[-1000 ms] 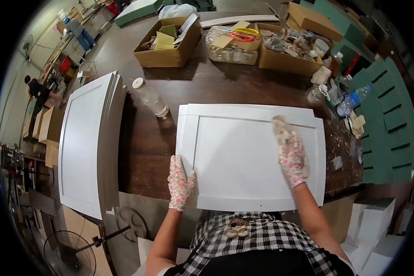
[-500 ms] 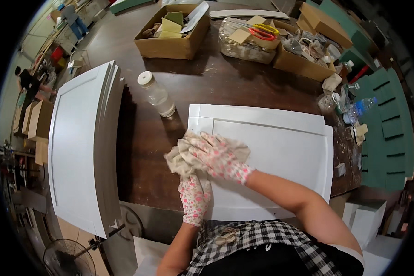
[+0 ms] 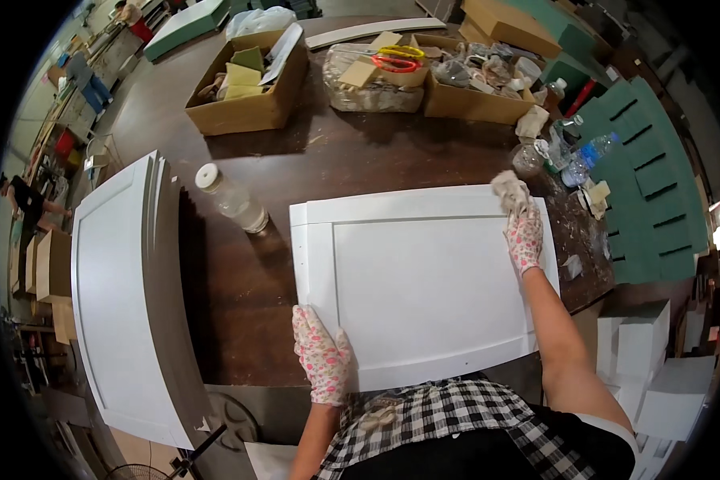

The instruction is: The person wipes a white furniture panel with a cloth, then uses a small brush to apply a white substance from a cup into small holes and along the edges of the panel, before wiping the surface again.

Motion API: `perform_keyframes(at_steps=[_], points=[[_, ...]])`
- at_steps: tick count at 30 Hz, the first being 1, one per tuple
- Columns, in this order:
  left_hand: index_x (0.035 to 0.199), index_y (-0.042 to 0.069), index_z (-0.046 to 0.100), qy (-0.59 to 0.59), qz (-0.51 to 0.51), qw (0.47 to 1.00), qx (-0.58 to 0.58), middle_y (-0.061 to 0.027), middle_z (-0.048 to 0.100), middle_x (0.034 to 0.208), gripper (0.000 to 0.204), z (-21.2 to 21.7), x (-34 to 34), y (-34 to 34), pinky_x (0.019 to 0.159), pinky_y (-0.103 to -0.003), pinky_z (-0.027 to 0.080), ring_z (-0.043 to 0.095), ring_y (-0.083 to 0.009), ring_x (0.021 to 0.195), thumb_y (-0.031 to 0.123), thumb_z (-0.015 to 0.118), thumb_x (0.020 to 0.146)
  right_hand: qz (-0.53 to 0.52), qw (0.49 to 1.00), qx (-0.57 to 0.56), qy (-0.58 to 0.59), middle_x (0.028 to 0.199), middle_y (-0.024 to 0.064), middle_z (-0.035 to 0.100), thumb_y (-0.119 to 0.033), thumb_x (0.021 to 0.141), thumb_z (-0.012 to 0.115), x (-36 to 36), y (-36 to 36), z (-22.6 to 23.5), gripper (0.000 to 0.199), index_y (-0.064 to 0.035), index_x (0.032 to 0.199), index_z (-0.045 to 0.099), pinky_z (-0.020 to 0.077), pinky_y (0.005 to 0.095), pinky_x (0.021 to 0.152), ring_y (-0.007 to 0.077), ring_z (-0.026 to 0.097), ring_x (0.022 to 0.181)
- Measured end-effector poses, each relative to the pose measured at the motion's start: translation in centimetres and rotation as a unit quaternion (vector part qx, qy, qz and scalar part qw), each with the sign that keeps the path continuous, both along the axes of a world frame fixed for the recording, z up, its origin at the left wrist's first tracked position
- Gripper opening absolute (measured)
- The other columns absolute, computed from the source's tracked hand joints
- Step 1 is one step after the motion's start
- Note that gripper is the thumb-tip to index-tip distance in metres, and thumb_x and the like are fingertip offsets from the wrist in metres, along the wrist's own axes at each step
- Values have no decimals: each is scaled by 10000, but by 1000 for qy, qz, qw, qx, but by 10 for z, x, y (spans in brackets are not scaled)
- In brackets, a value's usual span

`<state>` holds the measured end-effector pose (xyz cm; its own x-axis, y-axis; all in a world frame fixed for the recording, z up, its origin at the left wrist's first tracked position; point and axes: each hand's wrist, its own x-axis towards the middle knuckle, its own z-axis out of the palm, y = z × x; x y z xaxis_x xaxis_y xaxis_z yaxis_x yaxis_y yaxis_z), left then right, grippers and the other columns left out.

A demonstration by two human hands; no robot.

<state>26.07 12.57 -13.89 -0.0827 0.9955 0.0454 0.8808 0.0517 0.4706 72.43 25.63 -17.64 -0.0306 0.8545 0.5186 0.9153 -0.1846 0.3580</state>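
A white framed panel [image 3: 432,292] lies flat before me on the dark brown table [image 3: 240,344]. My right hand [image 3: 525,238], in a flower-patterned glove, is closed on a crumpled beige cloth [image 3: 509,190] at the panel's far right corner. At the near left edge of the panel rests my left hand [image 3: 320,352], gloved alike, its fingers stretched out along the frame and holding nothing. A clear bottle with a white cap [image 3: 234,200] stands on the table beyond the panel's left side.
Several similar white panels [image 3: 116,296] stand stacked at the left. Along the back are a cardboard box of sponges [image 3: 236,116], scissors [image 3: 400,58] on a wrapped bundle, and another filled box [image 3: 476,104]. Plastic bottles [image 3: 590,156] and a green slotted board [image 3: 656,184] are on the right.
My right hand has carried the cloth from the panel's left side to its far right corner. My left hand has come off the cloth and shifted slightly to the panel's left edge.
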Motion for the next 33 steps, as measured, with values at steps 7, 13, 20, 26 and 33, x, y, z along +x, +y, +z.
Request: perform_keyframes(at_steps=[7, 13, 20, 26, 33], points=[[1436, -67, 246, 24, 10, 1000, 8, -269, 263, 1484, 751, -9, -7, -1, 1116, -422, 257, 290, -390, 1369, 157, 617, 823, 216, 896, -151, 357, 1504, 188, 278, -178, 903, 422, -184, 23, 3, 575, -50, 1452, 308, 148, 430, 1173, 311, 213, 1419], [1438, -43, 267, 48, 32, 998, 5, -237, 287, 1487, 690, -8, -13, -5, 1124, -396, 258, 298, -368, 1372, 100, 599, 850, 174, 872, -230, 396, 1245, 195, 537, -163, 848, 497, -100, 15, 48, 386, -62, 1218, 536, 334, 466, 1060, 347, 468, 1216], [1462, 34, 270, -43, -40, 988, 141, -179, 296, 1495, 702, 13, 27, 19, 1105, -450, 281, 187, -367, 1415, 81, 597, 842, 158, 811, -23, 562, 1204, 146, 538, -199, 893, 517, 22, -30, 44, 415, -49, 1276, 457, 439, 403, 953, 282, 525, 1124], [1330, 11, 464, -710, 49, 695, -98, -106, 536, 1287, 473, 37, 195, 57, 915, -372, 477, 537, -215, 1138, 124, 595, 889, 389, 718, -338, 468, 1536, 162, 221, -505, 886, 542, -89, -67, 125, 812, -1, 1457, 259, 169, 379, 1162, 316, 212, 1417], [1073, 39, 586, -515, -44, 856, 32, -62, 642, 972, 242, 6, 107, 83, 747, -319, 542, 638, -184, 860, 79, 636, 840, -159, 921, -38, 354, 1268, 121, 506, -303, 868, 619, 123, -140, 57, 394, -66, 1178, 573, 439, 428, 944, 313, 501, 1130]])
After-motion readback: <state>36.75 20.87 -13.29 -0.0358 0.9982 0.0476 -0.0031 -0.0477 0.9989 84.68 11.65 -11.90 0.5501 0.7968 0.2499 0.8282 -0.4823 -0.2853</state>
